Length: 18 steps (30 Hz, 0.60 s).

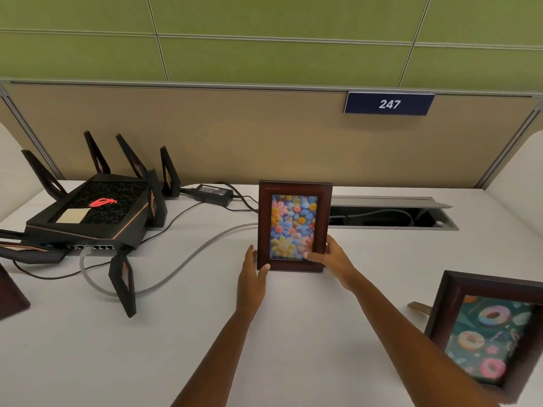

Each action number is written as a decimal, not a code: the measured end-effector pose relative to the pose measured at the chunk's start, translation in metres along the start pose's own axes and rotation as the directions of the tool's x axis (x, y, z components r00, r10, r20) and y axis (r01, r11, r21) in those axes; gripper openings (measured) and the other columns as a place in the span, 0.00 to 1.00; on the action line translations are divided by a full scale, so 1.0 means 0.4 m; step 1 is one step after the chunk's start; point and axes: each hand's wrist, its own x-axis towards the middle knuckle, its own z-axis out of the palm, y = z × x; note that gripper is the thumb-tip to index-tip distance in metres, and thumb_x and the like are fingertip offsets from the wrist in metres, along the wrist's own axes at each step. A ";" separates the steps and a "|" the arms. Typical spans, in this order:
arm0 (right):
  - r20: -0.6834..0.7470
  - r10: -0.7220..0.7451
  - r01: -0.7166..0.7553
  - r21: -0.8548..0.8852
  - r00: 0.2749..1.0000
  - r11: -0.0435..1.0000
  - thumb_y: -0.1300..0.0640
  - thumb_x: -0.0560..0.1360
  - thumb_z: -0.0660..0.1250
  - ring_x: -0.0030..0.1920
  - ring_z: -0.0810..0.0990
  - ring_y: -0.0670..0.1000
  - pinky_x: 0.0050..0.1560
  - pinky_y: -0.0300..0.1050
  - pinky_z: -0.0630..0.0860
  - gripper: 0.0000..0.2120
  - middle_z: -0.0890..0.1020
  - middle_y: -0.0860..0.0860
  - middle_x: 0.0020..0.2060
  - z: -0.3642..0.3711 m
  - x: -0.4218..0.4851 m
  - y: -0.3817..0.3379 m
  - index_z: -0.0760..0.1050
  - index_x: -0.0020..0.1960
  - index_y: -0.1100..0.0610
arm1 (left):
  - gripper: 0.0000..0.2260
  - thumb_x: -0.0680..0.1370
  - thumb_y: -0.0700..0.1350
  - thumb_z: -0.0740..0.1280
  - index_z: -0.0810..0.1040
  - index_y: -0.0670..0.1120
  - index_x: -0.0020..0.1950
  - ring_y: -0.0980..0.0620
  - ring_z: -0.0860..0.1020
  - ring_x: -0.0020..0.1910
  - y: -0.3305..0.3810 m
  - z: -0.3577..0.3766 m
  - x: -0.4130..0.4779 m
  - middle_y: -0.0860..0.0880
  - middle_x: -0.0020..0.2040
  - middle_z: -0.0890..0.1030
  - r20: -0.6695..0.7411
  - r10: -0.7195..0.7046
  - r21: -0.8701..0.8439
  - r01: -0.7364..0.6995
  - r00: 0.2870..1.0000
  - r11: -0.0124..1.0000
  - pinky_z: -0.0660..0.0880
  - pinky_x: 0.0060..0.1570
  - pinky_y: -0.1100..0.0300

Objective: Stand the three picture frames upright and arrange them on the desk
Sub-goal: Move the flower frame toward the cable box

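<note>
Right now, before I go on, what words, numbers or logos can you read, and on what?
"247": white digits on the blue sign on the partition.
Power adapter label: too small to read.
Router: a glowing red logo, no readable words.
Flower frame: picture only, no text.

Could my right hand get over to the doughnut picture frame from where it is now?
Probably yes. The right hand grips the flower frame, so it must let go first; only bare desk lies between it and the doughnut frame, which stands close by.
</note>
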 end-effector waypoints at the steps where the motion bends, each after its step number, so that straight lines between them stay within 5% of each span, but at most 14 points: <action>1: -0.056 0.004 -0.003 0.007 0.998 1.000 0.59 0.71 0.69 0.63 0.72 0.57 0.59 0.52 0.73 0.33 0.68 0.58 0.68 0.004 -0.013 0.014 0.55 0.70 0.55 | 0.26 0.79 0.43 0.59 0.53 0.41 0.74 0.44 0.65 0.71 -0.008 0.004 -0.011 0.42 0.74 0.63 -0.008 0.000 0.052 0.000 1.000 0.999 0.66 0.68 0.50; 4: -0.221 0.017 -0.001 0.075 0.975 0.997 0.59 0.72 0.68 0.68 0.66 0.60 0.65 0.55 0.67 0.40 0.61 0.60 0.72 0.026 -0.059 0.057 0.45 0.73 0.54 | 0.27 0.79 0.47 0.58 0.49 0.44 0.74 0.46 0.60 0.74 -0.038 0.022 -0.046 0.44 0.76 0.58 -0.059 0.026 0.260 -0.010 0.998 0.966 0.62 0.71 0.54; 8: -0.352 -0.015 0.035 0.049 0.936 0.998 0.60 0.72 0.68 0.71 0.62 0.59 0.68 0.54 0.63 0.38 0.58 0.58 0.73 0.065 -0.142 0.093 0.47 0.73 0.56 | 0.28 0.79 0.52 0.53 0.46 0.44 0.75 0.46 0.55 0.75 -0.060 0.040 -0.095 0.45 0.77 0.53 -0.061 0.070 0.444 -0.036 0.996 0.896 0.57 0.73 0.55; 10: -0.389 -0.076 0.036 -0.110 0.918 0.993 0.58 0.74 0.65 0.71 0.62 0.57 0.69 0.52 0.61 0.33 0.59 0.57 0.73 0.079 -0.191 0.116 0.51 0.72 0.56 | 0.29 0.77 0.58 0.39 0.45 0.44 0.75 0.46 0.53 0.76 -0.063 0.044 -0.118 0.45 0.77 0.51 -0.023 0.090 0.507 -0.066 0.996 0.859 0.53 0.74 0.56; 12: -0.356 -0.172 0.035 -0.362 0.919 0.932 0.55 0.76 0.61 0.72 0.59 0.54 0.71 0.48 0.58 0.28 0.59 0.55 0.73 0.091 -0.240 0.151 0.53 0.72 0.57 | 0.43 0.66 0.63 0.22 0.45 0.44 0.74 0.47 0.51 0.76 -0.070 0.047 -0.135 0.44 0.77 0.50 0.032 0.126 0.579 -0.121 0.992 0.806 0.49 0.75 0.57; 14: -0.282 -0.225 0.014 -0.595 0.933 0.804 0.52 0.78 0.55 0.74 0.54 0.51 0.73 0.44 0.53 0.25 0.57 0.52 0.74 0.097 -0.278 0.186 0.52 0.72 0.55 | 0.41 0.68 0.60 0.22 0.47 0.44 0.75 0.47 0.51 0.76 -0.070 0.057 -0.162 0.43 0.77 0.50 0.049 0.127 0.624 -0.130 0.991 0.770 0.48 0.75 0.56; 16: -0.225 -0.251 0.025 -0.695 0.941 0.719 0.51 0.79 0.51 0.75 0.50 0.49 0.73 0.41 0.50 0.24 0.56 0.50 0.75 0.096 -0.304 0.209 0.51 0.73 0.53 | 0.36 0.75 0.56 0.29 0.62 0.41 0.71 0.44 0.65 0.71 -0.054 0.063 -0.188 0.39 0.73 0.65 0.070 0.137 0.665 -0.148 0.988 0.732 0.62 0.71 0.53; 18: -0.192 -0.276 0.053 -0.726 0.942 0.685 0.51 0.79 0.50 0.75 0.49 0.48 0.73 0.40 0.48 0.23 0.56 0.49 0.75 0.092 -0.328 0.217 0.51 0.73 0.53 | 0.39 0.78 0.54 0.30 0.77 0.40 0.59 0.44 0.79 0.59 -0.032 0.061 -0.219 0.39 0.60 0.79 0.077 0.103 0.702 -0.127 0.992 0.701 0.76 0.56 0.50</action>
